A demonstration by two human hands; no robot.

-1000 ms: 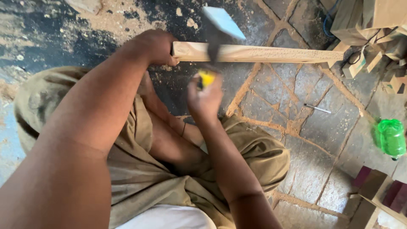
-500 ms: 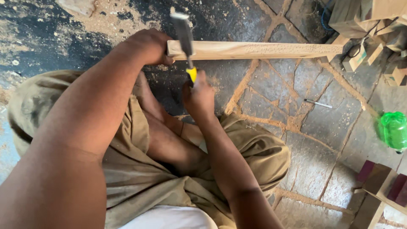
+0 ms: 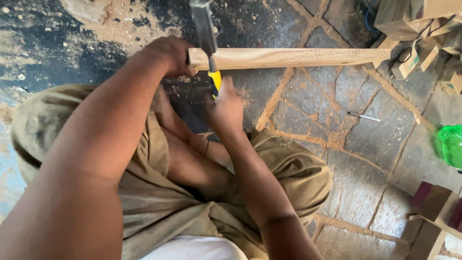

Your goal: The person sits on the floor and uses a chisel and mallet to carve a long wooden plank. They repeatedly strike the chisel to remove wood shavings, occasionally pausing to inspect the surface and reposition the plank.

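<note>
A long pale wooden strip lies across the stone floor in front of my knees. My left hand grips its left end and holds it down. My right hand is closed around the yellow and black handle of a hammer. The hammer's grey metal head sits above the strip near its left end, close beside my left hand. I sit on the floor in olive-brown trousers, with my legs folded under my arms.
Sawdust is scattered over the dark floor at the top left. Wooden offcuts are piled at the top right. A thin nail or pen lies on the paving, a green plastic container sits at the right edge, and wood blocks lie at the lower right.
The hammer has swung from the right toward the strip's left end and now stands nearly upright over it. My left hand has kept its hold on the strip.
</note>
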